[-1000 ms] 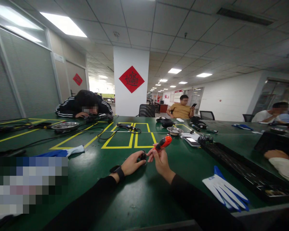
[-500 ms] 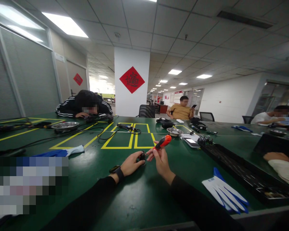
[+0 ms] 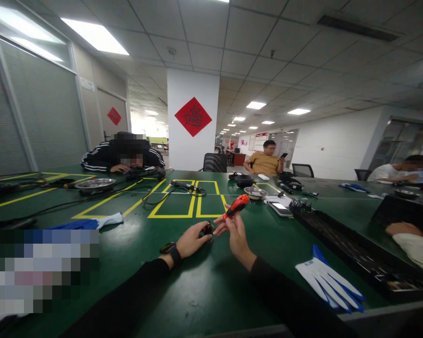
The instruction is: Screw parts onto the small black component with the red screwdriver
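My left hand [image 3: 193,239] is closed round a small black and metal part [image 3: 207,228], pinched between thumb and fingers just over the green table [image 3: 183,300]. To its right, my right hand [image 3: 235,233] holds a screwdriver [image 3: 237,206] by its red and black handle. The handle points up and to the right, and its lower end leans toward the small part. I cannot make out the screwdriver's tip or whether it touches the part. A dark watch [image 3: 171,251] is on my left wrist.
White and blue gloves [image 3: 329,279] lie at right, beside a long black tray [image 3: 352,249] of small parts. Metal bowls [image 3: 96,185] and a phone-like device [image 3: 280,208] stand farther back. Cables [image 3: 151,197] cross the table. A person's forearm [image 3: 416,241] rests at far right; others sit round the table.
The screwdriver handle has turned in my right hand, showing more red now, and has shifted slightly left. My left hand and the small part have hardly moved.
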The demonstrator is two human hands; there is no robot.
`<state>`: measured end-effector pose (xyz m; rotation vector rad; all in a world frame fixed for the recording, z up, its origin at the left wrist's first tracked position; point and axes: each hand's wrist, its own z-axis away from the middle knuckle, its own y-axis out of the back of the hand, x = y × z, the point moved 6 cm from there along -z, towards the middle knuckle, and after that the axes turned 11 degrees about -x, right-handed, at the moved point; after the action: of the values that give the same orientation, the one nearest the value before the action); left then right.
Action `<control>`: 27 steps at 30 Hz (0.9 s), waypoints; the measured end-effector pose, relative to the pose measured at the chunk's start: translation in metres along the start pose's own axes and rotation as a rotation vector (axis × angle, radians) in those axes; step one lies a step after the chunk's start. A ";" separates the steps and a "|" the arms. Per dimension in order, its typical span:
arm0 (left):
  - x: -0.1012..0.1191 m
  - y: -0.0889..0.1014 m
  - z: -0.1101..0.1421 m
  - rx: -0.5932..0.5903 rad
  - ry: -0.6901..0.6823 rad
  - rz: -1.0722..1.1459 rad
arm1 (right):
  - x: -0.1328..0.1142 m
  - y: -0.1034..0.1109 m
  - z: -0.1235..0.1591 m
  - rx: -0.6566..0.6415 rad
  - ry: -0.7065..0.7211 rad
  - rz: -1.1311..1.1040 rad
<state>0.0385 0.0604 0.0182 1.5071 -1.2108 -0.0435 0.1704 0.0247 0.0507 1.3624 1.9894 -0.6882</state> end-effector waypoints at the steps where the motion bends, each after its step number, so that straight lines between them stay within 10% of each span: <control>1: 0.000 0.000 0.000 0.002 0.002 -0.002 | 0.000 0.000 0.000 0.010 -0.004 0.012; 27: 0.000 0.001 0.000 0.001 0.010 -0.006 | 0.006 0.001 -0.003 0.049 -0.055 0.072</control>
<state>0.0379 0.0604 0.0188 1.5105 -1.1986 -0.0393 0.1693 0.0308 0.0486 1.4213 1.8822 -0.7382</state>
